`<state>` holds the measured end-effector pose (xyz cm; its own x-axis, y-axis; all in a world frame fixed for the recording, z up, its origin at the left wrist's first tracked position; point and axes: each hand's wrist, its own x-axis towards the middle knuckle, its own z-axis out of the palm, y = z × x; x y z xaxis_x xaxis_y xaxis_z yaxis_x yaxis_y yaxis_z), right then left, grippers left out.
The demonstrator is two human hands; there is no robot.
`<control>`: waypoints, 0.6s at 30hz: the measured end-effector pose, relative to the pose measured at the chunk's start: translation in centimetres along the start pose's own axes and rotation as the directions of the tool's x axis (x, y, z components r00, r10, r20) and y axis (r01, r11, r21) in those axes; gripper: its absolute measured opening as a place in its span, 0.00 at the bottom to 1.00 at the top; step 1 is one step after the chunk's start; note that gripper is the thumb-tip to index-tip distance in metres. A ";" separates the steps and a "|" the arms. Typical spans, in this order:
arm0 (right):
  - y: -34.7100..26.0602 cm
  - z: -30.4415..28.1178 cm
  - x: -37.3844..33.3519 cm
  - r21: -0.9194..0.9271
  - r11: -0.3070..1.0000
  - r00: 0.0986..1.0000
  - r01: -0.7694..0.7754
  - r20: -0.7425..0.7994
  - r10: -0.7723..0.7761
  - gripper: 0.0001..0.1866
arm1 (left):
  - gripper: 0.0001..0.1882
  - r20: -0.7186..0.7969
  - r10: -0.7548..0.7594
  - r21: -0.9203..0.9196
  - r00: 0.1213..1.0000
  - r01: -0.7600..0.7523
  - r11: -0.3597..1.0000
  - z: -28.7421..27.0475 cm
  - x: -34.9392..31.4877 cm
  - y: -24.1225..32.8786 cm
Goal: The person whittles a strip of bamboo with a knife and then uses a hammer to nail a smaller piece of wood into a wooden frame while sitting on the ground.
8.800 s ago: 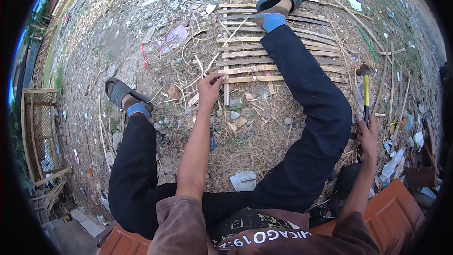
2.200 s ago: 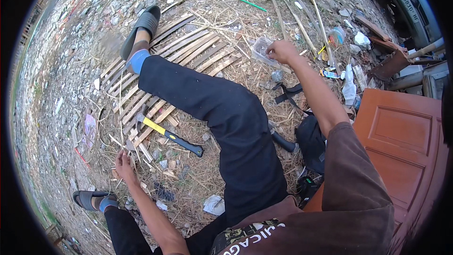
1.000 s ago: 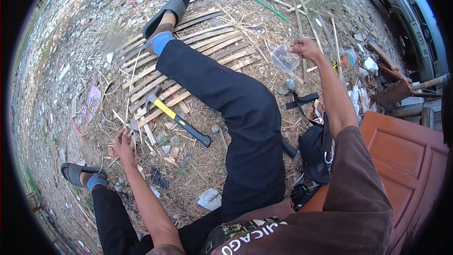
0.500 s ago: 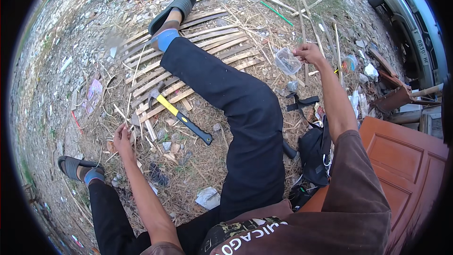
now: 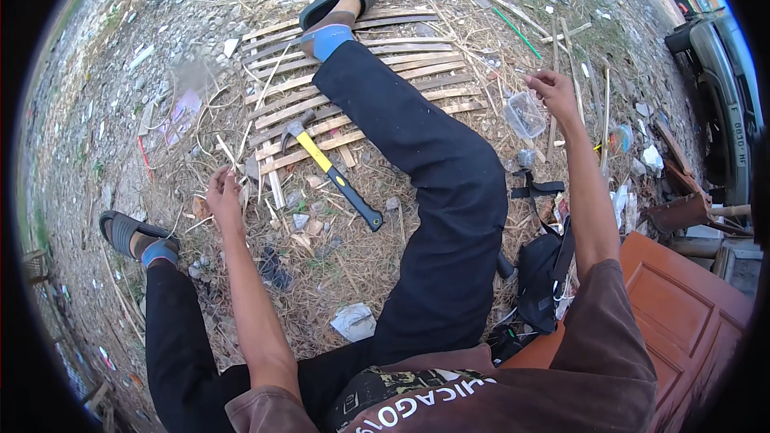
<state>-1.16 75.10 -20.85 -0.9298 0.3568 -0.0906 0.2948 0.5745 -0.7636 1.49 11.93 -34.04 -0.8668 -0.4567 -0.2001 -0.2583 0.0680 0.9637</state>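
My right hand (image 5: pixel 553 95) is raised above a clear plastic tub (image 5: pixel 525 115), its fingers pinched together. Whatever lies between those fingertips is too small to make out. To the left, my left hand (image 5: pixel 225 195) is closed low over the ground, close to the thin pale strips at the panel's near left corner; I cannot tell what it grips. The panel of wooden slats (image 5: pixel 437 58) lies flat, with my sandalled foot (image 5: pixel 346 2) on its far part. A claw hammer (image 5: pixel 353 198) with a yellow and black handle rests with its head on the near slats.
Loose wood strips (image 5: pixel 571 56) and a green stick (image 5: pixel 516 32) lie at the far right. A black bag (image 5: pixel 539 281) sits beside my right knee, near a reddish-brown panelled door (image 5: pixel 682 305). Beyond stands a vehicle (image 5: pixel 726 104). Stones and litter cover the ground.
My right hand has come off the plastic tub's rim and is now apart from it, pinched. The view has shifted, so the scene sits farther right. My left hand stays near the panel's corner.
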 end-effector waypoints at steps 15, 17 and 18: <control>-21.2 36.1 -11.3 0.162 0.943 0.728 0.291 0.602 -0.329 0.10 | 0.13 0.082 0.117 -0.020 0.990 -0.116 0.993 2.3 -1.2 0.8; -20.4 38.1 -11.1 0.122 0.957 0.729 0.265 0.625 -0.281 0.10 | 0.16 0.129 0.151 -0.022 0.980 -0.150 0.988 3.0 -1.7 0.2; -20.3 38.9 -11.2 0.088 0.965 0.729 0.247 0.639 -0.245 0.10 | 0.18 0.148 0.154 -0.038 0.977 -0.149 0.988 2.8 -2.1 0.6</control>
<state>-5.26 30.79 -29.24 -0.8913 -0.3509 -0.2870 0.0353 0.5774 -0.8157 1.93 15.45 -33.51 -0.9497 -0.3043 -0.0738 -0.1094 0.1016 0.9888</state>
